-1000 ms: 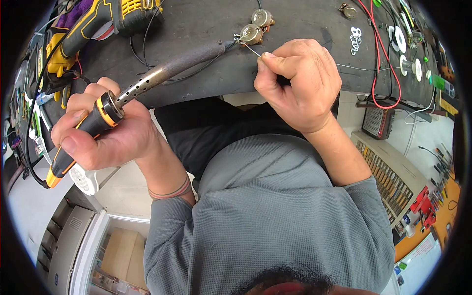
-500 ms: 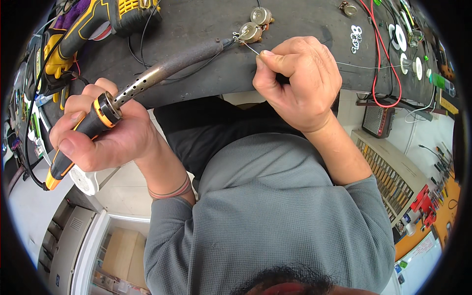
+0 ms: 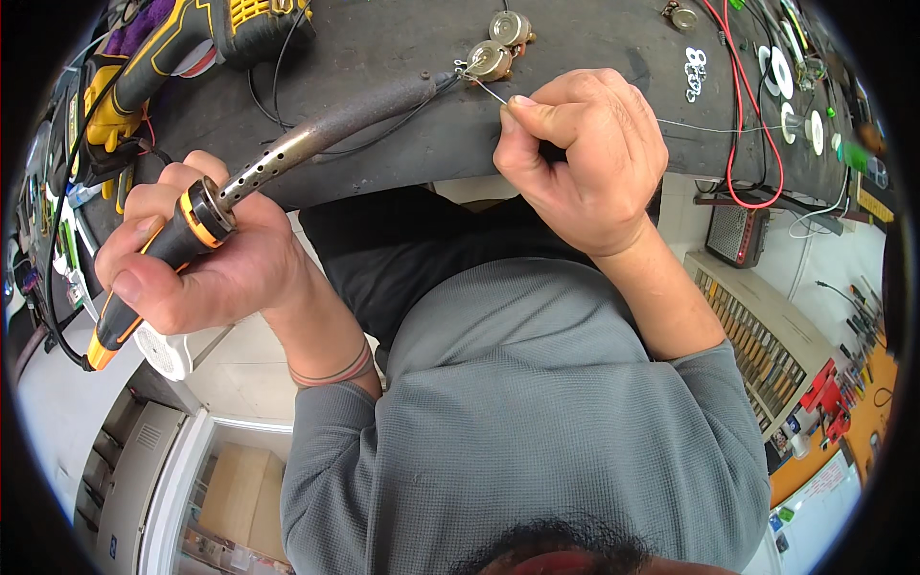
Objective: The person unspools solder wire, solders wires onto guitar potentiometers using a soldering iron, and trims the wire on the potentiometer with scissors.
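Observation:
My left hand is closed around the black and orange handle of a soldering iron. Its dark metal barrel points up and right, with the tip at the lugs of the lower of two round metal potentiometers. The other potentiometer lies just behind it, and thin dark cables run from the pair. My right hand pinches a thin silvery wire whose end reaches those lugs near the iron's tip. Whether tip and wire touch is too small to tell. The wire continues rightward toward a white spool.
A yellow-and-black power tool is at the back left of the dark bench mat. At the right lie red and black leads, white washers and a small metal part. Below right are a drawer cabinet and a red vise.
Both my hands, the iron and the wire have shifted very slightly toward the back of the bench. My grips look the same.

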`<state>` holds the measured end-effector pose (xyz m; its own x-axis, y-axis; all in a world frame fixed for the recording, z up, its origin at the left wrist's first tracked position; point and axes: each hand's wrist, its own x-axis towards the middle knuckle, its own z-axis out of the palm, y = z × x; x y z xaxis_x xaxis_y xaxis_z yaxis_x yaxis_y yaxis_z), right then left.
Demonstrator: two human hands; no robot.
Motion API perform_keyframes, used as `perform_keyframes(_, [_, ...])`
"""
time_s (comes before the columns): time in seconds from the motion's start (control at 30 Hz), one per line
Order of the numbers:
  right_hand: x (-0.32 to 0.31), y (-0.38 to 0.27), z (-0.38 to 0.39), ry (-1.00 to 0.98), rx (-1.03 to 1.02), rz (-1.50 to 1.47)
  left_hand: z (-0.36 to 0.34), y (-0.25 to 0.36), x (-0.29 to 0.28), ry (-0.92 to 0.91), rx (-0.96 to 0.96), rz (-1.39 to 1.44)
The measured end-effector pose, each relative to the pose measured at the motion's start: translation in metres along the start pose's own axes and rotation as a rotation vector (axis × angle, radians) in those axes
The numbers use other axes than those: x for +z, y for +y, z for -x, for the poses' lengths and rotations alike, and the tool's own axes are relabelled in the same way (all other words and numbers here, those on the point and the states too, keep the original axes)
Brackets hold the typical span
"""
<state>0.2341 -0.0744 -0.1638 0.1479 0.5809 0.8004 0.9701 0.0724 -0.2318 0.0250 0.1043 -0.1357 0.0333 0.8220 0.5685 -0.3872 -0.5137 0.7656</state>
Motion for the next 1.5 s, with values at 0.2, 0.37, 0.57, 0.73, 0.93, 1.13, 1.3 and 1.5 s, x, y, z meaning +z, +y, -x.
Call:
perform_keyframes(0.2, [0.002, 0.001, 0.001, 0.010, -0.004, -0.004, 0.000, 0.000, 0.001, 0.000, 0.000, 0.014])
perform_keyframes(0.37, [0.001, 0.000, 0.000, 0.003, 0.001, -0.004, 0.001, 0.001, 0.001, 0.003, -0.003, 0.012])
perform_keyframes(0.57, [-0.002, 0.002, -0.003, -0.019, -0.049, -0.033, 0.001, 0.000, 0.000, -0.006, -0.007, 0.017])
perform_keyframes(0.73, [-0.001, 0.002, -0.003, -0.016, -0.054, -0.032, -0.002, -0.005, -0.011, -0.045, 0.005, 0.051])
perform_keyframes(0.93, [0.000, 0.001, -0.004, -0.012, -0.049, -0.026, -0.003, -0.010, -0.018, -0.078, 0.021, 0.085])
perform_keyframes(1.13, [-0.001, 0.002, -0.004, -0.025, -0.055, -0.028, -0.003, -0.009, -0.017, -0.060, 0.018, 0.075])
perform_keyframes(1.3, [0.001, 0.001, -0.002, -0.011, -0.018, 0.007, -0.002, -0.009, -0.017, -0.073, 0.018, 0.089])
perform_keyframes(1.5, [0.003, 0.002, -0.002, 0.004, -0.027, 0.003, -0.003, -0.009, -0.019, -0.087, 0.013, 0.107])
